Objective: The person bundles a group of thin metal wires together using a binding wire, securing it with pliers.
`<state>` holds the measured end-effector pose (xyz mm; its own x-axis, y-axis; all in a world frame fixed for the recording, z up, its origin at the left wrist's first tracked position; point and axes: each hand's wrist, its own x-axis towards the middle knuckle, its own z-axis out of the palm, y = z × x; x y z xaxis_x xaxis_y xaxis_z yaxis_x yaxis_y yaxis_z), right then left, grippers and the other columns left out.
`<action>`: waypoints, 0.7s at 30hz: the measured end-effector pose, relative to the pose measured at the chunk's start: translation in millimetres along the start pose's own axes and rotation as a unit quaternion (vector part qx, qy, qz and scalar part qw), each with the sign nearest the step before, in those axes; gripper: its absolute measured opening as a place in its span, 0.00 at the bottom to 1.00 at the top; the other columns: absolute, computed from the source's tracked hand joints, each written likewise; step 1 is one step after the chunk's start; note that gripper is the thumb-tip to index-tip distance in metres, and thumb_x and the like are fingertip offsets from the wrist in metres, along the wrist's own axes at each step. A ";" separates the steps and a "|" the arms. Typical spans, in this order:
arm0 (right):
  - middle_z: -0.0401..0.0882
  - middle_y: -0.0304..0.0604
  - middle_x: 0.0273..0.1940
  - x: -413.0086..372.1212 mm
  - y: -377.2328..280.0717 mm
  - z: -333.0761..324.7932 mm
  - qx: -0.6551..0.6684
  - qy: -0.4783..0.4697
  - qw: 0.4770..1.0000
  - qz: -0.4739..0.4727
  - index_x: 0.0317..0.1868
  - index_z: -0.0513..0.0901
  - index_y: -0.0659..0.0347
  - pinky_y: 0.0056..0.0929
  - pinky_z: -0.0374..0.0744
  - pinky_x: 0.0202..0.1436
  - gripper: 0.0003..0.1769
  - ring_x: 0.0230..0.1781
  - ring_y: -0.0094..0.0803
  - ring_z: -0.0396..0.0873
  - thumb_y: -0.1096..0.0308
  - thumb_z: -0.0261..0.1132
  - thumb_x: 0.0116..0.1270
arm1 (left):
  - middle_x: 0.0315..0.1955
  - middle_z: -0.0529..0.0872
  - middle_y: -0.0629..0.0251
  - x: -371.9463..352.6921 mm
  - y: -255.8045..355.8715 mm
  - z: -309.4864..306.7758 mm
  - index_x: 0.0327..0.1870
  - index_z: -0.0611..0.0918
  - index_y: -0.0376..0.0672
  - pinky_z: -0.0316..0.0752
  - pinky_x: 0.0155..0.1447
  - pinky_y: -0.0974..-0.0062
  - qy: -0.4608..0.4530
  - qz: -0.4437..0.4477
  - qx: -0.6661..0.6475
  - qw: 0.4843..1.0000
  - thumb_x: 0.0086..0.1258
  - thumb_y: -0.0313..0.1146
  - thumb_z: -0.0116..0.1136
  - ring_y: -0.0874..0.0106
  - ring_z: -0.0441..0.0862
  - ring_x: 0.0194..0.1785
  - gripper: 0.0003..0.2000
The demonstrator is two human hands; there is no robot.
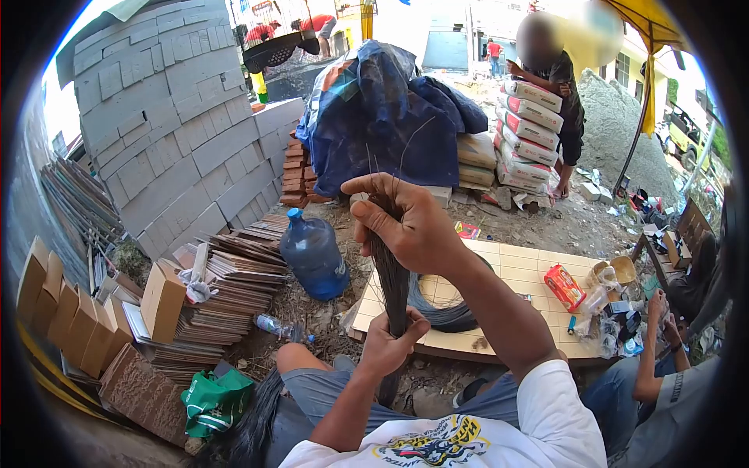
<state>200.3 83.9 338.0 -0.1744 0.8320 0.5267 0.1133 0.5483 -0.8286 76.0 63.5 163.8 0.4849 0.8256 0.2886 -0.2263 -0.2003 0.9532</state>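
A bundle of thin dark binding wire [392, 285] stands nearly upright in front of my chest. Low on the bundle, my left hand [394, 343] is wrapped around it. My right hand [406, 226] closes on its upper end, thumb and fingers bent round the strands. A few loose wire ends stick up above the right hand. Behind the bundle, a coil of dark wire [452, 320] lies on a low, tile-topped table [507, 265]. My palms and part of the bundle's lower end are hidden.
Left of me are stacked tiles [242, 273], cardboard boxes [74, 320], a green bag [217, 402] and a blue water jug [314, 253]. A red packet [563, 288] lies on the table. Another person's hands [663, 316] are at right. Cement sacks [530, 132] stand ahead.
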 end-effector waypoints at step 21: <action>0.76 0.53 0.58 -228.2 246.5 112.2 -0.011 -0.055 0.989 0.134 0.68 0.67 0.63 0.38 0.71 0.64 0.53 0.61 0.44 0.75 0.41 0.79 0.50 | 0.17 0.70 0.77 57.6 166.9 -42.4 0.44 0.78 0.37 0.61 0.21 0.81 0.114 0.206 -0.054 0.970 0.73 0.44 0.63 0.85 0.67 0.15 0.17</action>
<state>158.3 19.7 -7.7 -0.2415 0.9338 0.2641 0.1901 0.3124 -0.9307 30.4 100.0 335.7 0.1383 0.7851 0.6037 -0.4548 -0.4911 0.7429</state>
